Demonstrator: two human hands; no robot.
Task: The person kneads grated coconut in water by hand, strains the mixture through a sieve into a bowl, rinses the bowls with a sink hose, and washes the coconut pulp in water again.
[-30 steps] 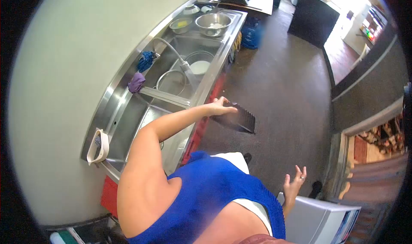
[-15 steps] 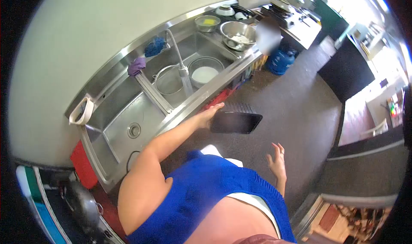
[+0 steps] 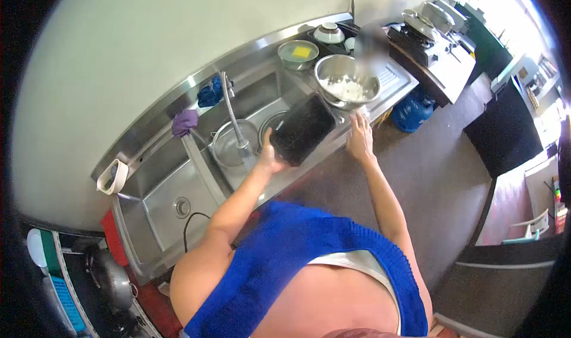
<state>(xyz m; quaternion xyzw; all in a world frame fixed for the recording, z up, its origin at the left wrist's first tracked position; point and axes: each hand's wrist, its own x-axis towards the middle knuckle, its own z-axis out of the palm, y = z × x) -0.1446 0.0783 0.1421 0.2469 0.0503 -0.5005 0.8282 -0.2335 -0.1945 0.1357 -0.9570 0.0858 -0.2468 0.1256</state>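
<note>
A black rectangular tray [image 3: 303, 130] is held by its near left end in my left hand [image 3: 273, 156], over the front edge of the sink. My right hand [image 3: 360, 137] is apart from the tray, fingers extended, just in front of a steel bowl [image 3: 377, 87] with white lumpy contents. Whether its fingertips touch the bowl or counter is unclear. Behind the tray stands a round container [image 3: 286, 64] with a yellow piece in it. The tray partly hides a round vessel in the right basin.
A strainer [image 3: 221, 153] and a flexible faucet [image 3: 231, 109] are at the right basin. Purple cloth [image 3: 185, 122] hangs on the divider, blue cloth [image 3: 210, 92] at the back. A blue gas cylinder [image 3: 411, 112] stands right of the counter; a pan [image 3: 113, 278] is lower left.
The view has turned toward the counter. My left hand has brought the black tray from above the floor to the sink's front edge. My right hand has moved up beside the steel bowl.
</note>
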